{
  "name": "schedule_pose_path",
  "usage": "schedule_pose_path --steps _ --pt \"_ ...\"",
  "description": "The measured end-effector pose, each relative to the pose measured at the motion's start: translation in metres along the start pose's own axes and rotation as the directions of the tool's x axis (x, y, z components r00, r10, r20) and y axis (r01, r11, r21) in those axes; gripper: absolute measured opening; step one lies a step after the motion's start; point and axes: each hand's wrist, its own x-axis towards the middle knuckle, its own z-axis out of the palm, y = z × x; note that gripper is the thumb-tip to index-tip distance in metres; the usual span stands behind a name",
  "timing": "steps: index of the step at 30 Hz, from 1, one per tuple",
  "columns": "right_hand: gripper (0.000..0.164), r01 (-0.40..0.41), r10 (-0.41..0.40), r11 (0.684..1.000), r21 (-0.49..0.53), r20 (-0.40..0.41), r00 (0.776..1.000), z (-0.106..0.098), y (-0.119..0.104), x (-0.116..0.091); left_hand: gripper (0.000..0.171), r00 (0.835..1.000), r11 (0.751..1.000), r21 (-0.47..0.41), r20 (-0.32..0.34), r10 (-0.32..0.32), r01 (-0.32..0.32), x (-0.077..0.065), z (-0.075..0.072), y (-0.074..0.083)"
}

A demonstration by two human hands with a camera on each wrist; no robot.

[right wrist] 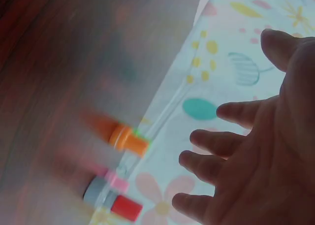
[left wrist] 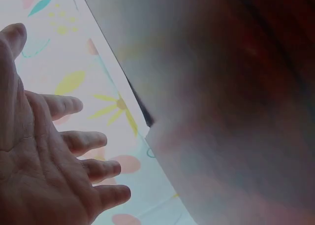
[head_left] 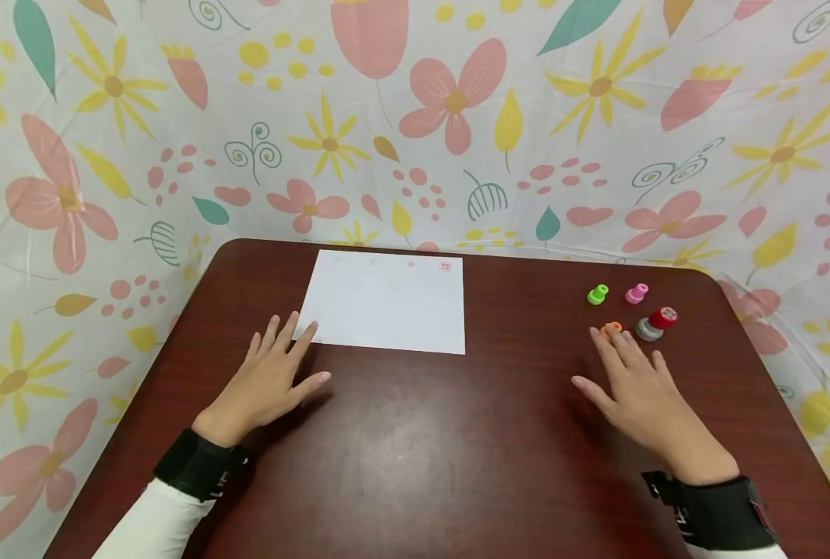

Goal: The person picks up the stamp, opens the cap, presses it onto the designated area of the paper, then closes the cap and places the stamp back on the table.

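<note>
Black wristbands over white sleeves lie nearest the camera. Beyond them, left of centre, a rectangular white paper sheet lies flat, with four small reddish marks in a row along its far edge; the right one is clearly round, the left ones faint. The rest of the sheet is blank. Far to the right stand a bright green plastic stamper, a pink plastic stamper, an orange plastic stamper and a larger grey-and-red cylindrical stamper.

The left hand, fingers spread wide, holds nothing at the sheet's near-left corner; whether it touches the paper cannot be told. The right hand, fingers straight and thumb apart, also holds nothing, its fingertips apart from the orange stamper.

Four marks beside four stampers, all set down, suggest the stamping is done; whether anything is left cannot be told. Around everything spreads a glossy red-brown table, backed by flower-printed white cloth.
</note>
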Motion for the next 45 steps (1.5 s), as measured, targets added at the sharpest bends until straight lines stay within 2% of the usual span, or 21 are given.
schedule_pose_path --steps 7,16,25,29,37,45 --pt "0.085 0.067 -0.069 0.997 0.040 0.051 0.996 0.006 -0.024 0.022 0.089 1.000 1.000 -0.025 0.010 0.007 -0.007 0.008 -0.001 0.007" --pt "0.078 0.148 -0.153 0.988 0.054 0.106 0.983 0.017 -0.056 0.064 0.081 1.000 1.000 0.008 0.027 0.004 -0.004 0.025 -0.002 0.013" --pt "0.069 0.295 -0.305 0.950 0.104 0.086 0.949 0.039 -0.093 0.098 0.072 0.999 1.000 -0.014 0.044 0.010 -0.009 0.043 -0.002 0.016" --pt "0.063 0.330 -0.338 0.938 0.102 0.075 0.938 0.048 -0.106 0.111 0.070 0.998 1.000 -0.021 0.059 0.021 -0.019 0.050 0.000 0.018" --pt "0.058 0.371 -0.373 0.927 0.049 0.048 0.926 0.060 -0.119 0.130 0.062 0.997 0.999 -0.043 0.080 0.008 -0.004 0.067 0.001 0.017" --pt "0.059 0.406 -0.409 0.913 0.048 0.092 0.908 0.069 -0.125 0.142 0.056 0.997 0.998 -0.059 0.079 0.003 0.002 0.081 0.002 0.014"
